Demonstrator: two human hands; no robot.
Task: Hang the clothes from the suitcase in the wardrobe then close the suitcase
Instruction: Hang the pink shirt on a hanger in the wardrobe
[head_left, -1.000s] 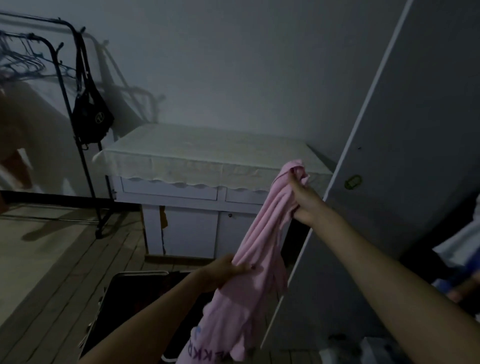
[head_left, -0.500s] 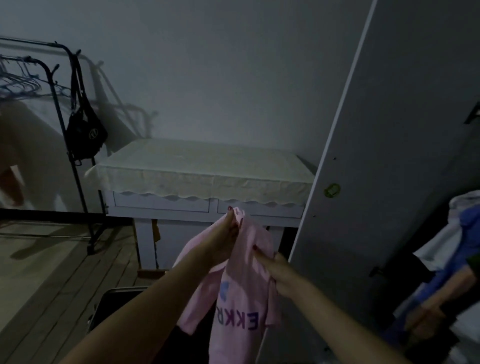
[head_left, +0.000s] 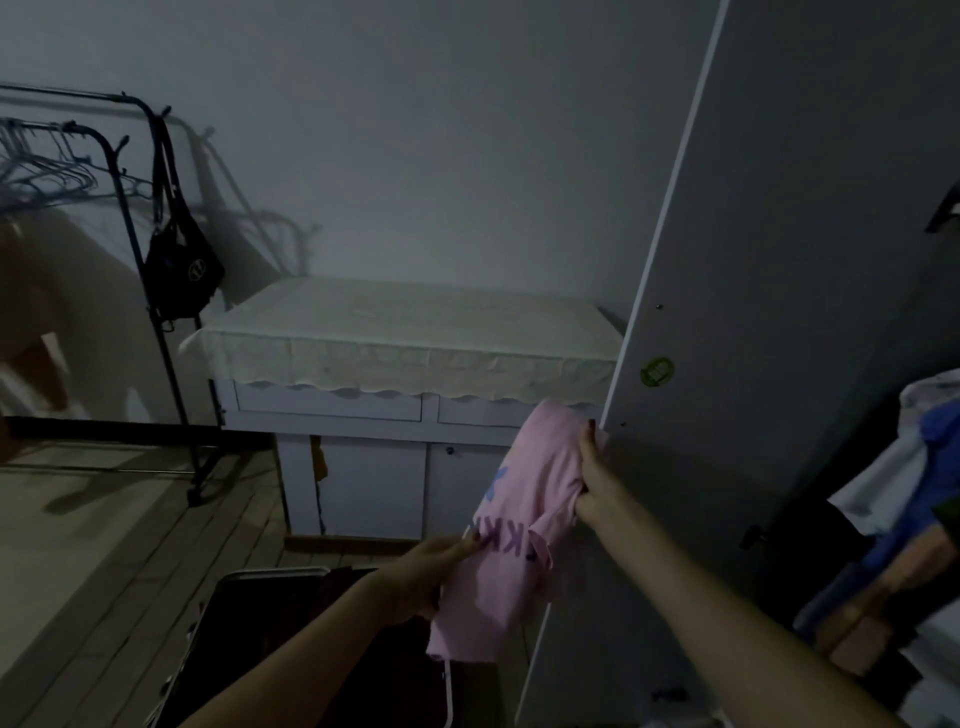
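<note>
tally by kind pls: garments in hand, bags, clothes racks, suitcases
Pink T-shirt, gripped by right hand and left hand: 1
Black bag: 1
Black clothes rack: 1
Open suitcase: 1
Total: 4

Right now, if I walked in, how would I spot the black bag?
Look left of the cloth-covered table to the black rack against the wall. The bag hangs by its straps from the rack's top corner. It is the only dark pouch there; the rack's other load is bare wire hangers.
</note>
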